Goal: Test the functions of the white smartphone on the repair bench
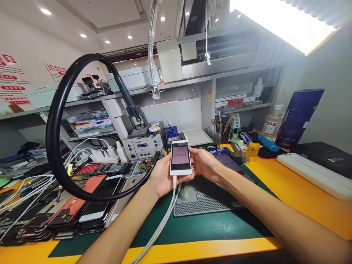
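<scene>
1. head view: a white smartphone [180, 158] is held up near the middle, above the workbench, its lit screen facing the person; the lines of text on it are too small to read.
2. the left hand [160, 175] cradles the phone from its left side and from below, fingertips showing past the lower right corner.
3. the right hand [205, 163] grips the phone's right edge with bent fingers; how far they reach behind it is hidden.
4. a white charging cable [165, 217] is plugged into the phone's bottom end and runs down to the front edge of the bench.
5. below the hands, a grey perforated pad [209, 200] lies on a green work mat [220, 228], which covers part of the yellow benchtop [323, 185].
6. behind the right forearm, a second phone [233, 168] lies with its display lit, partly covered by the arm.
7. left of the hands are stacks of phones and screen panels [102, 200], with a thick black hose [51, 128] looping over them.
8. behind the left hand is a grey soldering station [143, 147] with a small display and arrow buttons.
9. at right, a yellow bottle [253, 147] stands near a clear bottle [273, 120].
</scene>
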Demonstrator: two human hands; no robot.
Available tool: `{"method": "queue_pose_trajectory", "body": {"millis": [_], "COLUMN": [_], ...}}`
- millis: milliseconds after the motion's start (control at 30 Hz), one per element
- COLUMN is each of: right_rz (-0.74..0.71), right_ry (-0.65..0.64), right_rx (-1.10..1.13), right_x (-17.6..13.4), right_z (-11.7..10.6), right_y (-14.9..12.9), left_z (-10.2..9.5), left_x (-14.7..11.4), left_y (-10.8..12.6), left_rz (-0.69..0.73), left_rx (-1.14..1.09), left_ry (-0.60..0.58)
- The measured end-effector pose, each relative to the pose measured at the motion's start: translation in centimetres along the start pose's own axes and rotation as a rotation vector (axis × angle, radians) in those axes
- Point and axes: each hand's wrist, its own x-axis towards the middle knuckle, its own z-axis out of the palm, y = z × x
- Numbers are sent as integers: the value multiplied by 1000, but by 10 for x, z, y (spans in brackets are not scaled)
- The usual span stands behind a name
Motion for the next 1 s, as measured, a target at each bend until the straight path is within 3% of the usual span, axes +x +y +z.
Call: {"method": "queue_pose_trajectory", "body": {"millis": [300,500,733,1000], "right_rz": [42,68,-26,-285], "right_ry": [-55,-22,-11,-31], "right_rx": [28,40,-9,-163], "right_x": [6,3,4,-2], "right_z": [-7,-4,-3,-2], "right_y": [3,-1,2,4], "left_z": [0,0,-1,-2], "left_x": [0,0,-3,-5], "left_y": [1,-1,0,4], "left_rz": [-11,-2,12,17], "left_rx": [-4,13,6,-7], "left_ry": [-29,-36,-79,-189]}}
